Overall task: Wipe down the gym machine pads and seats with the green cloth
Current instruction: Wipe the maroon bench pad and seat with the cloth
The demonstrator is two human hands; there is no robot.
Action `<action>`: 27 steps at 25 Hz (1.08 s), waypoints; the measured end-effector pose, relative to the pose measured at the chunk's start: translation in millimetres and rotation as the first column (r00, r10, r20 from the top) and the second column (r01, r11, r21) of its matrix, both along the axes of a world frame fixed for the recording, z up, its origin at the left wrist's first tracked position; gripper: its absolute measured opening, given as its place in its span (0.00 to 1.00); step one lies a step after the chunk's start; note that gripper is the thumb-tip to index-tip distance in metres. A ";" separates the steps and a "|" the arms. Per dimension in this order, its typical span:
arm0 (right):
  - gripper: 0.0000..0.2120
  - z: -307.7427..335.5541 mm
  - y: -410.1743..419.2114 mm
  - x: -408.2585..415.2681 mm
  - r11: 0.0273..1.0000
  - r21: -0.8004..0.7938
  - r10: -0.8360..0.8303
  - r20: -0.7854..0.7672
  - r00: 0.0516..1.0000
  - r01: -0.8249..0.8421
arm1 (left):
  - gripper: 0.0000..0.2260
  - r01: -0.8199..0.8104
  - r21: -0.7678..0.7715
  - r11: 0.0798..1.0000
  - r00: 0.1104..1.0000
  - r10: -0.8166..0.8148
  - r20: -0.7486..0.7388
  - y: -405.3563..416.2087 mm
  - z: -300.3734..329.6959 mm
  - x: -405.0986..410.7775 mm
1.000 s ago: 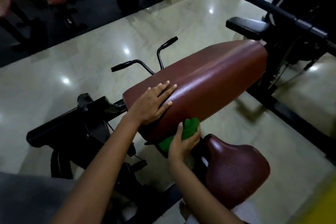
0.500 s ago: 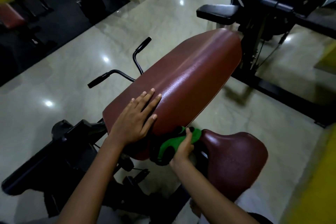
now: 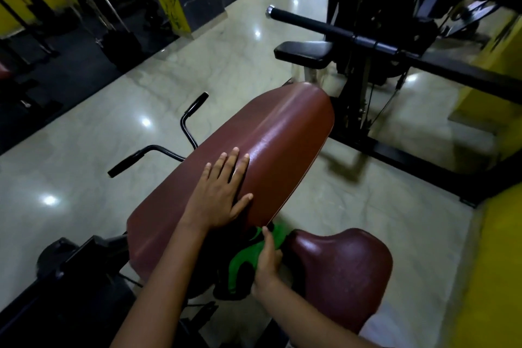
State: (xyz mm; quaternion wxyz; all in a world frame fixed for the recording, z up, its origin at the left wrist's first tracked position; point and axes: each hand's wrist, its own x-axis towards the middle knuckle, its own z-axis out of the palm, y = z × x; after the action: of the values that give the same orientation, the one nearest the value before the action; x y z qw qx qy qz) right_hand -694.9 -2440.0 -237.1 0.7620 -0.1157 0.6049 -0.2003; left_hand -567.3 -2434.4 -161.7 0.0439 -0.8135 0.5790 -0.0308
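right hand (image 3: 267, 264) slid green cloth (image 3: 245, 263) lower, gripping; left hand (image 3: 219, 195) flat on pad (image 3: 282, 133).

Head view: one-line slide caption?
Left hand flat on the maroon back pad; right hand holds the green cloth beside the seat.

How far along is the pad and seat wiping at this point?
Done: nothing shows for certain; the long maroon pad shines, but that may be lighting. In hand: the right hand grips the green cloth in the gap below the pad's near end, while the left hand lies flat on the pad. Left: the maroon seat and the black pad beyond.
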 end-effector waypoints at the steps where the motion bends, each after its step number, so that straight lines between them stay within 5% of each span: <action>1: 0.12 -0.9 -12.1 0.3 1.000 -0.003 -0.012 0.021 1.000 0.013 | 0.33 0.001 0.000 1.000 1.000 -0.001 0.005 -5.4 -0.6 -0.1; 5: 0.10 -8.0 -66.7 8.5 0.994 -0.071 -0.086 0.016 0.996 0.087 | 0.33 -0.005 -0.034 0.999 1.000 0.006 0.016 -7.7 -3.6 0.0; 11: 0.20 -23.4 -71.3 1.8 0.997 0.059 0.035 0.130 0.991 -0.043 | 0.33 -0.067 -0.049 0.997 0.998 0.067 -0.003 -20.8 -3.9 -4.3; 15: 0.13 -20.4 -153.6 5.7 0.998 0.050 -0.046 0.145 0.988 0.039 | 0.34 -0.161 -0.058 0.985 0.987 0.162 0.014 -64.3 -2.5 -11.9; 18: 0.22 -26.7 -146.7 0.9 0.993 0.089 0.065 0.170 0.983 -0.081 | 0.34 -0.201 -0.050 0.978 0.979 0.202 0.008 -97.8 -1.4 -13.5; 22: 0.19 -27.4 -191.1 1.2 0.992 0.095 0.040 0.360 0.932 -0.080 | 0.34 -0.234 -0.059 0.971 0.972 0.235 0.022 -112.8 -3.0 -15.8; 27: 0.30 -32.7 -201.6 6.2 0.995 -0.006 0.093 0.348 0.933 -0.097 | 0.34 -0.252 -0.073 0.965 0.967 0.254 0.014 -112.4 -1.3 -16.9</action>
State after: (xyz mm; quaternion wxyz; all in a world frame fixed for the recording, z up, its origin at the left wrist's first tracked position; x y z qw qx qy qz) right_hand -688.6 -2641.6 -269.8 0.8662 -0.1033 0.4557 -0.1771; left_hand -584.1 -2546.8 -163.0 0.0253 -0.8814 0.4684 -0.0549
